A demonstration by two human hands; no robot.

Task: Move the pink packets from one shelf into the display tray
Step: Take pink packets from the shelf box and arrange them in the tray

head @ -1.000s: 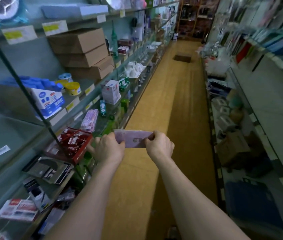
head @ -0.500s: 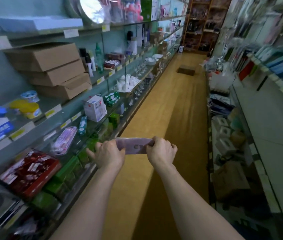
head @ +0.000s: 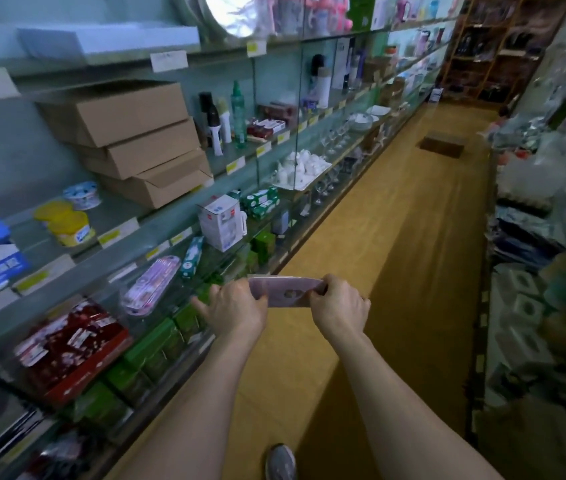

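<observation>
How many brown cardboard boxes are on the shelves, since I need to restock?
3, stacked on the left shelving: the top box, the middle box beneath it, and the bottom box, its flap slightly open. More may sit hidden behind them.

Both arms outstretched, left hand (head: 236,308) and right hand (head: 338,308) pinching (fingers curled)
</observation>
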